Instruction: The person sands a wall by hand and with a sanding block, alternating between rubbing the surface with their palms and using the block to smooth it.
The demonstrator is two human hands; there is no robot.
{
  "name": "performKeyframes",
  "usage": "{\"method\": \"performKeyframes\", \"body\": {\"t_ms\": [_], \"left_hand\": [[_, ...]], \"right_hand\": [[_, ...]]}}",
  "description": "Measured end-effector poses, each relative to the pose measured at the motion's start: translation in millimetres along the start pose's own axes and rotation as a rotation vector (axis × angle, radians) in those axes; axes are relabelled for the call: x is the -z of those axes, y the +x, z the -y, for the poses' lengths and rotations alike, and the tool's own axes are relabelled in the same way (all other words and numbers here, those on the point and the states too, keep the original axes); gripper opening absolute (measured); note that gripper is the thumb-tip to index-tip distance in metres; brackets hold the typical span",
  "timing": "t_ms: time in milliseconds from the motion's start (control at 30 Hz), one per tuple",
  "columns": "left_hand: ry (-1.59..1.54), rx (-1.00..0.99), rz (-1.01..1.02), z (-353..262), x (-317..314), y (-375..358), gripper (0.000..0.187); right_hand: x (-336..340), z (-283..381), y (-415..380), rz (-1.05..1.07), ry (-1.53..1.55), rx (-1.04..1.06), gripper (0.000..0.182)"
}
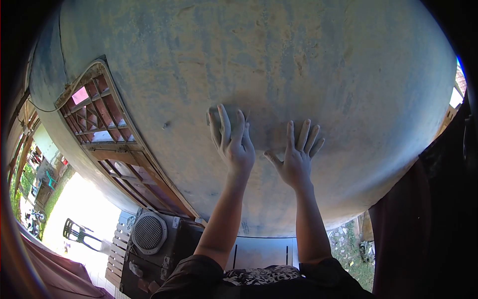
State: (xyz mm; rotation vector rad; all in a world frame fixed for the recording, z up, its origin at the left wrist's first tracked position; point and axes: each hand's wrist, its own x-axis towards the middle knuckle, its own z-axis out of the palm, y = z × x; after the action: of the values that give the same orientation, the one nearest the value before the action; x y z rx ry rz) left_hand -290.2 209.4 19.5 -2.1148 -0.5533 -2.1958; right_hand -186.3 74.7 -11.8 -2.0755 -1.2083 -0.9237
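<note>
A large, stained, pale blue-grey wall (318,65) fills the space before me, bulging in the wide lens. My left hand (234,142) is raised against it, fingers slightly bent over a small flat grey piece (233,116) pressed to the surface. Most of that piece is hidden behind the fingers, and I cannot tell what kind it is. To its right, my right hand (296,162) lies on the wall with fingers spread and nothing in it. Both hands look dusted with pale powder. A darker smudged patch shows between them.
Left of the hands is a wooden-framed window (102,112) with a lattice. Below it stands a black loudspeaker box (172,234) with a round grille (149,232), beside a slatted wooden piece (117,251). A dark green chair (79,233) is farther left outside. Dark cloth (403,234) hangs at right.
</note>
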Motion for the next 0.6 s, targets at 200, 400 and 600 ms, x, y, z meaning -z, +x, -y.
{"method": "performKeyframes", "body": {"t_ms": [200, 400, 600], "left_hand": [[0.001, -0.086, 0.015, 19, -4, -24, 0.034], [-0.094, -0.006, -0.127, 4, -9, 72, 0.038], [-0.064, -0.025, 0.018, 24, -13, -63, 0.035]], "right_hand": [[-3, 3, -1, -0.008, 0.012, -0.030, 0.115], [-5, 0, -1, -0.028, 0.026, -0.016, 0.110], [1, 2, 0, -0.009, 0.066, -0.047, 0.109]]}}
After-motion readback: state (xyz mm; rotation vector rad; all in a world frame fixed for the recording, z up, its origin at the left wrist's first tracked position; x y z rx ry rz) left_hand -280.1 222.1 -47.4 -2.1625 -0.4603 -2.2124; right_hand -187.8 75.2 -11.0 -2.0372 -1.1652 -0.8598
